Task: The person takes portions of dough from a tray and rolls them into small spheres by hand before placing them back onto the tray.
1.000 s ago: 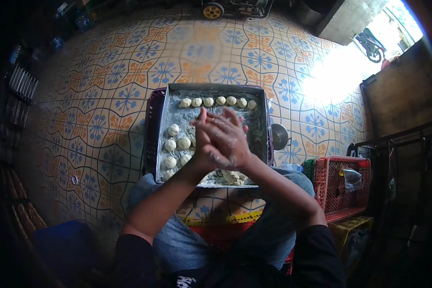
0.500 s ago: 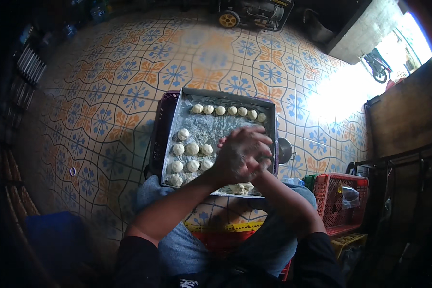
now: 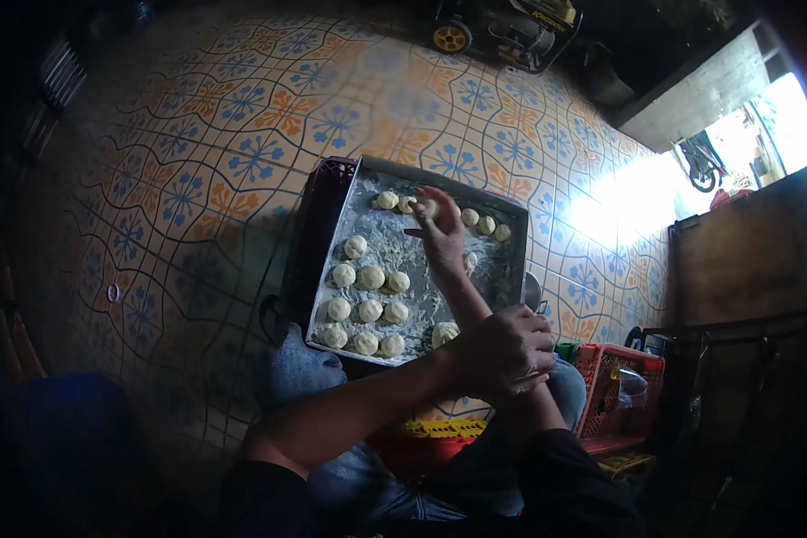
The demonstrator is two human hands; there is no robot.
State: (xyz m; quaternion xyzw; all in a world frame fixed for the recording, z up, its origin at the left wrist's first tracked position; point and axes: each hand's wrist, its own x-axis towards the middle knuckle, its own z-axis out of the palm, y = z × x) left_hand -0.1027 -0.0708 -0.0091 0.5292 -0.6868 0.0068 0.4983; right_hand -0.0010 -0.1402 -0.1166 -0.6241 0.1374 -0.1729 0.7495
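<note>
A floury metal tray (image 3: 403,240) in front of me holds round white dough balls (image 3: 371,278), set in rows at its left and along its far edge. Over that far row my right hand (image 3: 443,235) hovers with fingers spread, covering some of the balls; I see nothing in it. My left hand (image 3: 509,351) is wrapped around my right forearm, its arm crossing the tray's near right corner. A lump of dough (image 3: 445,334) shows just beyond the left forearm, partly hidden by it. Flour or dough residue sticks to the left hand's fingers.
Under the tray, a dark purple crate (image 3: 334,169) juts out at its left. A metal bowl (image 3: 533,289) sits at its right. Red crate (image 3: 592,394) stands beside my right knee, a yellow rack (image 3: 444,429) between my legs. A wheeled engine machine (image 3: 511,34) stands on the far tiled floor.
My hands, clasped together over the tray before, have come apart. The left hand slid back onto the right forearm; the right hand reached forward, fingers opened. The view has turned slightly.
</note>
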